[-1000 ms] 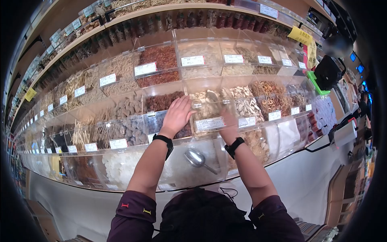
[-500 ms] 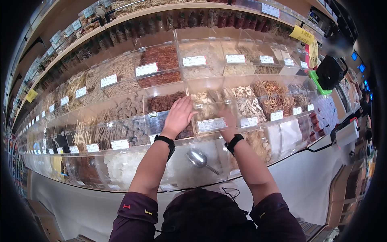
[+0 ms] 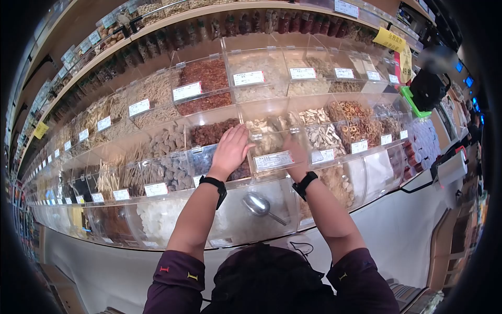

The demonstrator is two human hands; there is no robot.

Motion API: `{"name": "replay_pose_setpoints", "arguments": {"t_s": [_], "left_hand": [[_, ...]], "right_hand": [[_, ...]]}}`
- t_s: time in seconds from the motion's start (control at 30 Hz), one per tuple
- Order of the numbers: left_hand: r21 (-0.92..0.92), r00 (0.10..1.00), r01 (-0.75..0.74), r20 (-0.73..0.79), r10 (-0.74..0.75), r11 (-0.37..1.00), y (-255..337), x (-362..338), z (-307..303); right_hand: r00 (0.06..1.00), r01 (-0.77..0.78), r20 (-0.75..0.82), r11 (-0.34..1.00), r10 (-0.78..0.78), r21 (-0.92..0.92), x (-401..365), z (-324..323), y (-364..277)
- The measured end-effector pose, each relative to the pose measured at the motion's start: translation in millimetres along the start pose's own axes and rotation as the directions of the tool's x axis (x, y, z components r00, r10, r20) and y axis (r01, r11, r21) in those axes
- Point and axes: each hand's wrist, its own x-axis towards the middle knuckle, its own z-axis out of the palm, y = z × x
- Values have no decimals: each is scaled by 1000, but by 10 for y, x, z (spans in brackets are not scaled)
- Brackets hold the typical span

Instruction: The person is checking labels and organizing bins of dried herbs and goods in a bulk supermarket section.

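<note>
My left hand lies with fingers extended on a clear lid, between a bin of dark red dried pieces and a bin of pale dried slices. At the right edge of the pale-slice bin is my right hand, its fingers partly hidden by the clear plastic and blurred. A white price label sits between the hands on the bin's front. Below them, a metal scoop rests at a lower clear bin, its handle pointing down right.
More clear bins hold sliced mushrooms, brown rings and red dried goods. Small bottles line the shelf behind. At the right are a black device, a green tray and a white roll.
The view has shifted slightly. Both hands stay in nearly the same place on the bins.
</note>
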Motion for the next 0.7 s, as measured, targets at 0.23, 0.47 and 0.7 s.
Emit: {"name": "replay_pose_setpoints", "arguments": {"t_s": [0.23, 0.47, 0.7], "left_hand": [[3, 1000, 7, 30, -7, 1000, -23, -6, 8], [-1, 1000, -2, 9, 2, 1000, 1, 12, 11], [8, 1000, 0, 25, -1, 1000, 6, 16, -12]], "right_hand": [[997, 65, 37, 997, -66, 37, -38, -22, -15], [977, 198, -128, 955, -173, 223, -95, 306, -193], [961, 274, -99, 930, -257, 247, -64, 378, -149]]}}
